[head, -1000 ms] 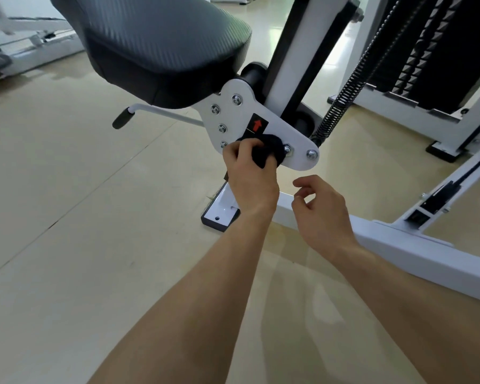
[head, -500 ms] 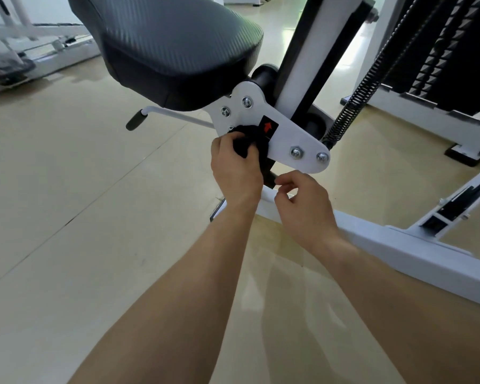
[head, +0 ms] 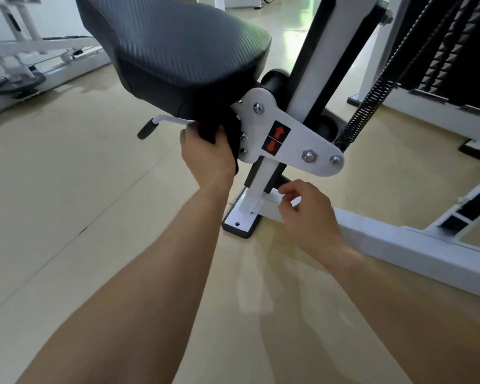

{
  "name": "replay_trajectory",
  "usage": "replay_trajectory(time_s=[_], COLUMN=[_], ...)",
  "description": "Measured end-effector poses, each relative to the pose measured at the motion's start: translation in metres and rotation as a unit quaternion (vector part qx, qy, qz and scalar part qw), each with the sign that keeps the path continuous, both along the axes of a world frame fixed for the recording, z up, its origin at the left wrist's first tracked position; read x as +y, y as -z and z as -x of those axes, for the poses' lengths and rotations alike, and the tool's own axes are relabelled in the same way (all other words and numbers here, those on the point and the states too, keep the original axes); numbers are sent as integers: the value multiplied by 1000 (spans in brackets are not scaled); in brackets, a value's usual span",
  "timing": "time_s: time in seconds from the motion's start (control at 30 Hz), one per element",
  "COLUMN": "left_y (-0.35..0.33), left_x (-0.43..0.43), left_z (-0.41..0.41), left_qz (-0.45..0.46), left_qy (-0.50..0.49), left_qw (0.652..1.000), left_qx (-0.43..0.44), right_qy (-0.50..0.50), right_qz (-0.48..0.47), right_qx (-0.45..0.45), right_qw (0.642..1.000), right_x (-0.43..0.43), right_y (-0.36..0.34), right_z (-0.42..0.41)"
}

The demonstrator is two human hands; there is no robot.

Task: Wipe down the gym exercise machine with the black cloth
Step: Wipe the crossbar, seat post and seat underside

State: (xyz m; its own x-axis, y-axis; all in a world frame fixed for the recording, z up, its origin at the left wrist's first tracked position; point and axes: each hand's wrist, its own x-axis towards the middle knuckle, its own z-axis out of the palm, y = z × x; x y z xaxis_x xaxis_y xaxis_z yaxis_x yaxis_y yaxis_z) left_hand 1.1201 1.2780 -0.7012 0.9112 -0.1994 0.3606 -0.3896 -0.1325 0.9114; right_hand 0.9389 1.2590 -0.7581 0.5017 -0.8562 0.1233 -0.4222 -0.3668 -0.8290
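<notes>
Under the front edge of the black padded seat (head: 178, 51), the left hand (head: 208, 159) keeps its grip closed round the bunched black cloth (head: 232, 139), which touches the left edge of the flat white steel bracket plate (head: 297, 145) of the gym machine (head: 313, 84). From the grip the plate lies directly to the right, its long axis slanting down and rightward to two bolts (head: 308, 156); a wipe would likely follow that line. Lower, near the white post foot (head: 241, 214), the right hand (head: 308, 214) hangs loosely curled on nothing, so the left is nearer.
</notes>
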Motion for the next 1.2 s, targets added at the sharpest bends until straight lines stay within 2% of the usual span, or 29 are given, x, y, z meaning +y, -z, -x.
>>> replay_trajectory(time_s=[0.1,0.17,0.27,0.6,0.67,0.77,0.93,1.13,1.2], left_y=[-3,6,23,38,40,50,64,76,79], left_x=[-19,-21,-19,-4,0,1,3,-3,-7], left_z=[-1,8,17,18,23,41,66,72,72], left_qz=[26,24,0,-89,-96,-104,54,103,94], left_qy=[-12,-12,3,64,90,160,211,256,235], left_qw=[999,1000,1000,994,990,968,899,867,890], left_qx=[23,0,-29,11,47,161,379,416,378], right_qy=[-1,2,8,-15,-7,-2,-103,-129,-126], right_qz=[-17,-18,-18,-17,-29,-61,-106,-161,-157], right_qx=[15,25,27,15,14,26,11,-12,-3], right_qw=[1000,1000,999,1000,999,998,989,978,980], right_x=[3,4,2,5,3,-3,-8,-12,-15], right_y=[10,15,18,16,12,9,2,10,13], right_z=[6,11,12,-1,0,4,7,-3,-1])
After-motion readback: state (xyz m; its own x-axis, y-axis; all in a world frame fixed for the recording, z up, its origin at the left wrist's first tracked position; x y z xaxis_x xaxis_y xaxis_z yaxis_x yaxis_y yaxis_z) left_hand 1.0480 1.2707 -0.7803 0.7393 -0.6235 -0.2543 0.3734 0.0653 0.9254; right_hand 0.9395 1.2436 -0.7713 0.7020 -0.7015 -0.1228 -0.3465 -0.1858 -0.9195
